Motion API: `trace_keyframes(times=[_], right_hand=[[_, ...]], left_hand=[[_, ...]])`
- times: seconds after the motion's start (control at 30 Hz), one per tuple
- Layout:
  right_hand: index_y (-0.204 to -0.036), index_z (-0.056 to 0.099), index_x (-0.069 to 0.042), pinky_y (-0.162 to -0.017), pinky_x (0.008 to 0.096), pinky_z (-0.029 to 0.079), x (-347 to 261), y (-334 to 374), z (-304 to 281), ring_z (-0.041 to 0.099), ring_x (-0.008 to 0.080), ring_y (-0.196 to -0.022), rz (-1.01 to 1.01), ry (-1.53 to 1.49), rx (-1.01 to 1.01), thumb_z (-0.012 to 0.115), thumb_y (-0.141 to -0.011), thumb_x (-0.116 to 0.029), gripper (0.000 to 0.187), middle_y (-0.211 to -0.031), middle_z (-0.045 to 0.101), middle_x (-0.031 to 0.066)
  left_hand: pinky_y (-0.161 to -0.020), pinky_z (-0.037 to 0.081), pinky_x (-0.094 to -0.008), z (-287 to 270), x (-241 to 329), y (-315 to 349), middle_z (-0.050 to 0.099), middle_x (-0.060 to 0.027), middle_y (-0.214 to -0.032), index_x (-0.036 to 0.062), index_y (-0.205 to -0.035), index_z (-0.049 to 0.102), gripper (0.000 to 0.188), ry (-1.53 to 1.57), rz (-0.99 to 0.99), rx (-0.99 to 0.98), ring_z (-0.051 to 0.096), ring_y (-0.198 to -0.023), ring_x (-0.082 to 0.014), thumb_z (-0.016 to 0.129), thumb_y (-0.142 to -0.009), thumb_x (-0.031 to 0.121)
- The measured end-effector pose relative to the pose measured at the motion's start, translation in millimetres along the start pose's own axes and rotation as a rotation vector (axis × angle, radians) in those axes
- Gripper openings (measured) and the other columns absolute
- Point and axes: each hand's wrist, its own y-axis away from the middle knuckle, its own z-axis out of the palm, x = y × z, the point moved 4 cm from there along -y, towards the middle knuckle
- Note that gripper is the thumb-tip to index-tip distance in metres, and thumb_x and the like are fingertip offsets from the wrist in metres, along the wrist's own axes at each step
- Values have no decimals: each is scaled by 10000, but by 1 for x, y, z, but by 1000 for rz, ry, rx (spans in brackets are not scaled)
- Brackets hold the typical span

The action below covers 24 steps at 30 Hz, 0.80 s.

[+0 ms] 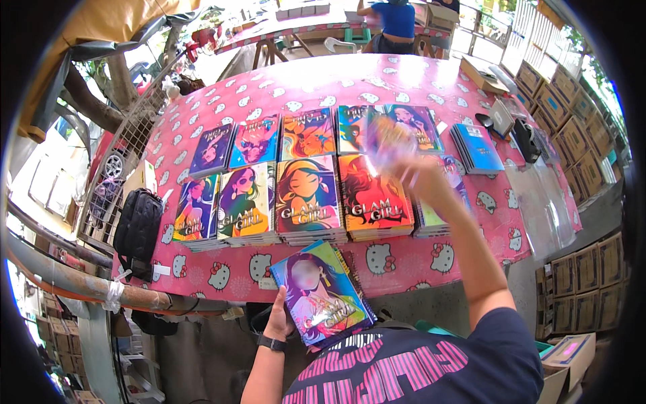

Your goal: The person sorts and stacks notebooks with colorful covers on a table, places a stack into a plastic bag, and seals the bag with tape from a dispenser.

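Observation:
My left hand (280, 318) grips a small stack of spiral notebooks (321, 293) near my chest, its top cover showing a long-haired figure in purple, green and pink. Over the far right stacks, my right hand (418, 172) holds another colourful notebook (390, 140), smeared by motion. Beneath and around it, notebook stacks stand in two rows on the table. The near row includes an orange-red stack (375, 195), a purple-and-orange stack (307, 192) and a yellow-green stack (246, 202). Behind lie a blue-pink stack (254, 141) and an orange stack (308, 133), among several others.
A pink cartoon-cat cloth (383, 259) covers the table. Blue notebooks (479, 148) and clear plastic sheeting (542, 209) lie to the right. A black bag (136, 225) sits at the left edge. Cardboard boxes (585, 283) are stacked at right; a person in blue (396, 25) is beyond.

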Motion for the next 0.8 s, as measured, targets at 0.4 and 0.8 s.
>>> trace_keyframes(times=[0.4,0.8], right_hand=[[-1010,623,-49,-796,402,493,15,65,102,622,282,-907,-197,442,27,655,-776,-139,253,-1088,640,129],[-1082,612,-54,-818,391,490,27,-75,100,585,311,-1033,157,243,27,658,-789,-261,362,-1124,611,160]], left_hand=[[-861,514,-366,-20,15,-15,573,-123,-1161,33,-1281,428,530,-146,-52,-72,599,-1008,-226,647,-831,208],[-874,520,-378,-9,29,7,572,-119,-1155,48,-1291,408,622,-173,-9,-27,606,-1014,-254,616,-705,43]])
